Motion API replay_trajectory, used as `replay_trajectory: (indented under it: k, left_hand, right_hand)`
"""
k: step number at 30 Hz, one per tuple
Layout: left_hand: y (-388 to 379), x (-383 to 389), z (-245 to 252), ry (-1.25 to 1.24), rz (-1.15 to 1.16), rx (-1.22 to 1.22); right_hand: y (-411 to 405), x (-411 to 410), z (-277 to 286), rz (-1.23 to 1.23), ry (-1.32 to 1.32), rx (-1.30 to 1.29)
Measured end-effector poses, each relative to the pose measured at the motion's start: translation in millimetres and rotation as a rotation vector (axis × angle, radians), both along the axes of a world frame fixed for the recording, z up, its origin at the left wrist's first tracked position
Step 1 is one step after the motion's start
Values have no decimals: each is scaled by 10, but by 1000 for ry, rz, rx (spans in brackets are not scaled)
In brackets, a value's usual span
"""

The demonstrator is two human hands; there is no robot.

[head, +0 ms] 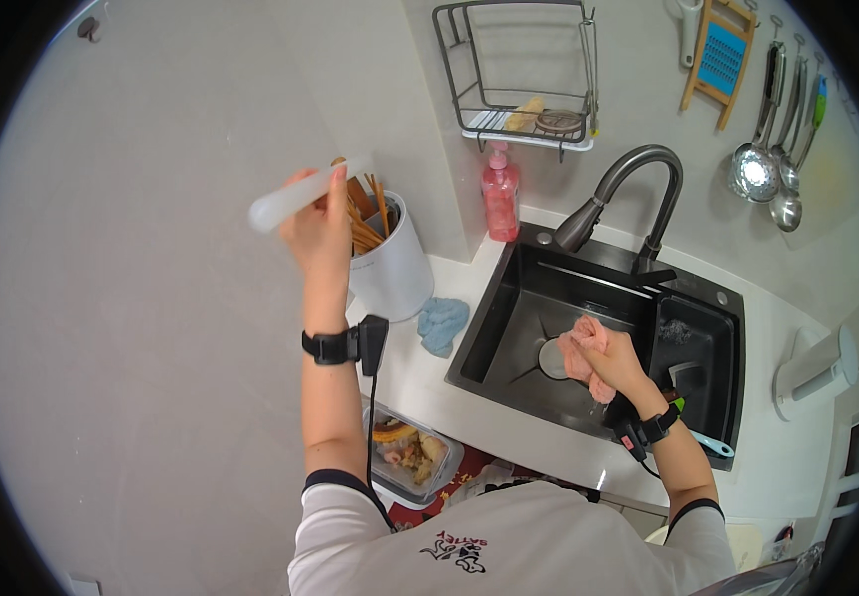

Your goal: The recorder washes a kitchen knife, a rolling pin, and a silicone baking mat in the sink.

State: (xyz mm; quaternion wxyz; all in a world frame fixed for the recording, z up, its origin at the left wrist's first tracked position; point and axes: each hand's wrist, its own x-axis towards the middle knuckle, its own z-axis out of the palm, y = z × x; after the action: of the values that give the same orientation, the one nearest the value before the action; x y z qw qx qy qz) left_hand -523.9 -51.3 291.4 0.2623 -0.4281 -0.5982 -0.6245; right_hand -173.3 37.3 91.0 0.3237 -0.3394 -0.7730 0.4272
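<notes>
My left hand (321, 231) is raised beside the white utensil holder (392, 276), gripping a long, whitish translucent utensil (284, 205). Motion blurs that utensil, so its exact kind is unclear. Behind my fingers, wooden chopsticks (364, 232) stick up from the holder. My right hand (618, 363) is closed around a bunched pink cloth (586, 343) over the main basin of the black sink (500, 298). Below the cloth, a round pale drain cover (553, 359) is partly visible. A crumpled blue cloth (443, 325) lies on the counter between holder and sink.
A dark gooseneck faucet (634, 160) arches over the sink, with a pink soap bottle (501, 197) at its back left corner. A wire rack (526, 97) hangs above. Ladles (756, 167) and a grater (722, 59) hang right. A food-waste bin (410, 454) sits below the counter.
</notes>
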Motion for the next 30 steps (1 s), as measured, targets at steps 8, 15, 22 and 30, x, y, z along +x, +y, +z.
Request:
replay_trajectory:
  k: [8, 15, 22, 30]
  left_hand:
    - [566, -356, 142, 161, 232, -284]
    - [861, -478, 311, 98, 369, -536]
    - [1029, -636, 242, 31, 349, -837]
    - [1161, -1134, -315, 328, 518, -289]
  right_hand:
    - [-21, 302, 39, -71, 20, -48]
    - [62, 521, -110, -100, 34, -83]
    - [114, 595, -175, -123, 46, -116]
    - [44, 581, 1, -66, -7, -83]
